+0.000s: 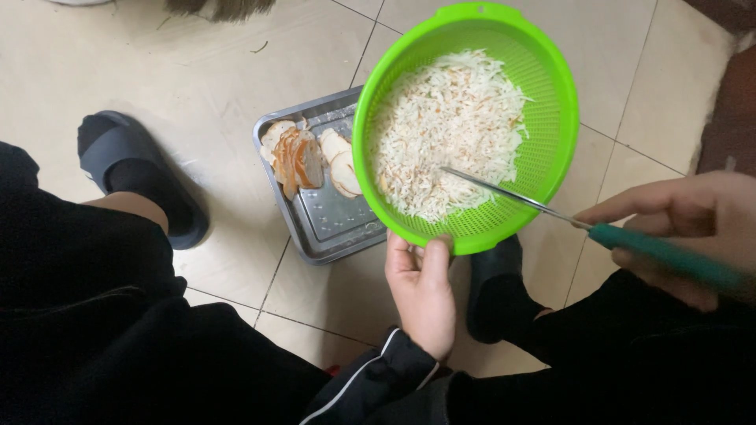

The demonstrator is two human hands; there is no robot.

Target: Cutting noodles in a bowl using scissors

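A: Left hand (421, 291)?
B: Thumb and fingers pinch the near rim of the green colander (551, 118), held tilted above the floor; shredded white vegetable (449, 126) fills it.
A: Right hand (693, 228)?
B: Fingers curled round a green-handled knife (567, 216), tip in the shreds.
A: Left of it?
B: Steel tray (331, 216) with slices (303, 157), partly under the colander.

A: Soft, even indoor light; the pale floor tiles (236, 71) look bright without harsh glare.

B: Shadows?

A: Faint ones beside the black slipper (142, 177). The steel tray (331, 228) shows a dull sheen only.

B: Sharpness?

A: The green colander (543, 71) is crisp; the right hand (693, 228) and knife handle (669, 258) are blurred near the frame edge. Dark clothing loses all detail.
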